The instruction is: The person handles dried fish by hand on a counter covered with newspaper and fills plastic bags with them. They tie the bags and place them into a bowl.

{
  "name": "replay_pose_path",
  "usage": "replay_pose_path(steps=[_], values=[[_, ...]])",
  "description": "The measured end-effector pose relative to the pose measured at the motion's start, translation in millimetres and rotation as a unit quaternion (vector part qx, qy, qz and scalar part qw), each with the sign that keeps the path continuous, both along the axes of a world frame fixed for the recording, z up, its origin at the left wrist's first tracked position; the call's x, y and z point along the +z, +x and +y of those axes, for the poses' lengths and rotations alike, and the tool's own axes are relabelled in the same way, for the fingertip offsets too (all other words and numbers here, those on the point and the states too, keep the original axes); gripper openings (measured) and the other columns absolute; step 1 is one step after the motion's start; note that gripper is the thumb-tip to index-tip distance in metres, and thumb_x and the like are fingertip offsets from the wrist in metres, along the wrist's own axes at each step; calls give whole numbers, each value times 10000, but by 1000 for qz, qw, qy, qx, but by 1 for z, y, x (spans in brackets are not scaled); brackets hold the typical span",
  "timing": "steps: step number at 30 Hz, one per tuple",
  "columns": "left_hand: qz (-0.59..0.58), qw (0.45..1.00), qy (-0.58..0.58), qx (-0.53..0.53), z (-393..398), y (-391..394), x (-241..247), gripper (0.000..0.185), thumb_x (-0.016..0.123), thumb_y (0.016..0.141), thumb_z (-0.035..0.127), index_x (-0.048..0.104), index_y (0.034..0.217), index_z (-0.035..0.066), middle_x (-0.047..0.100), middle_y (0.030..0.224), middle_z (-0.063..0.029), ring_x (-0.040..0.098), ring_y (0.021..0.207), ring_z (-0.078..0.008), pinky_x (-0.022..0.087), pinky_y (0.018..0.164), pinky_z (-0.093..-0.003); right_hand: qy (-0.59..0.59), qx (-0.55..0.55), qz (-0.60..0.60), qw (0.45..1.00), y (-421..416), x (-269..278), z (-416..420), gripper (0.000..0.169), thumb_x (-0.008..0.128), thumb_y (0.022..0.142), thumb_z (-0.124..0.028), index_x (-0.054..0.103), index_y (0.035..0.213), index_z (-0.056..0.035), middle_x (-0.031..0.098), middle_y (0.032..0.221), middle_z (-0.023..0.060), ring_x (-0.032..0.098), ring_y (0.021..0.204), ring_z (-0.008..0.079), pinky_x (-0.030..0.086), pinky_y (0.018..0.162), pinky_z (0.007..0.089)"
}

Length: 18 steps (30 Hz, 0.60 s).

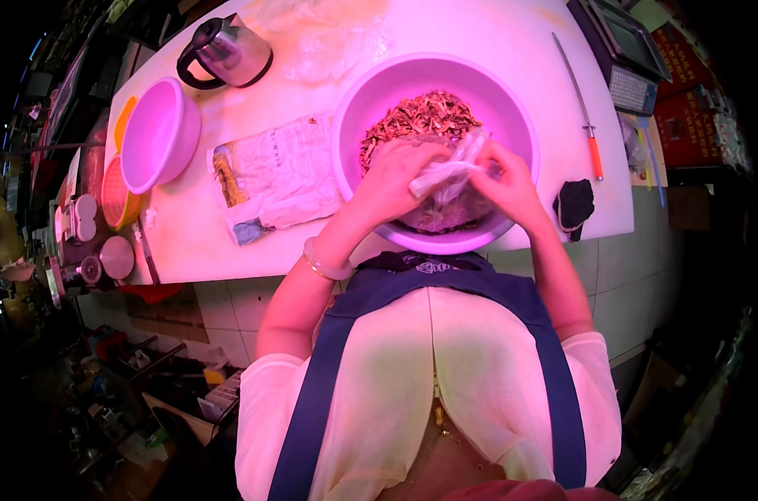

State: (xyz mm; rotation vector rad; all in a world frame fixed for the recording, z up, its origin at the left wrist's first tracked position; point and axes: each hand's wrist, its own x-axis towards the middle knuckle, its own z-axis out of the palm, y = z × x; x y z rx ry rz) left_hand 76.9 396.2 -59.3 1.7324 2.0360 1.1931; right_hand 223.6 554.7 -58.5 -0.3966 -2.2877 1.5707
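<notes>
A large round plastic basin (521, 113) stands at the table's near edge with a heap of shredded, dried-looking pieces (432, 116) in it. Over the near half of the basin, my left hand (401, 172) grips one side of the gathered neck of a clear plastic bag (448, 210). On the other side of that neck, the fingers of my right hand (507, 181) pinch the twisted plastic. The bag's lower part rests in the basin and holds some contents, which are hard to make out. Left of the basin lies a crumpled printed sack (285, 166).
A kettle (235, 53), a smaller basin (156, 134) and a yellow-orange basket (117, 194) stand at the left. Thin plastic bags (335, 50) lie beyond the sack. On the right are a honing steel (579, 94), a black cloth item (574, 203) and a scale (629, 56).
</notes>
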Motion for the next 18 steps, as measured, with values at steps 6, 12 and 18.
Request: replay_pose_path(steps=[6, 12, 18], values=[[-11, 986, 18, 165, -33, -7, 8, 139, 641, 695, 134, 561, 772, 51, 549, 718, -104, 526, 692, -272, 394, 770, -379, -58, -141, 92, 984, 24, 6, 4, 60, 567, 764, -31, 512, 786, -22, 464, 712, -25, 458, 704, 60, 382, 651, 210], [41, 967, 169, 185, -23, 7, 19, 144, 617, 733, 118, 506, 721, 28, 513, 684, -89, 508, 671, -252, 408, 712, -338, -51, -94, 48, 993, 25, 20, -14, 86, 573, 823, -69, 599, 872, -3, 542, 739, -12, 475, 691, 62, 374, 632, 200], [-218, 928, 184, 239, -51, -5, 15, 160, 480, 914, 107, 565, 855, -15, 572, 877, -61, 513, 833, -128, 399, 780, -265, -319, -106, 250, 908, 31, 42, 6, 172, 441, 913, -151, 482, 797, -30, 465, 757, 34, 468, 721, 125, 398, 696, 267]])
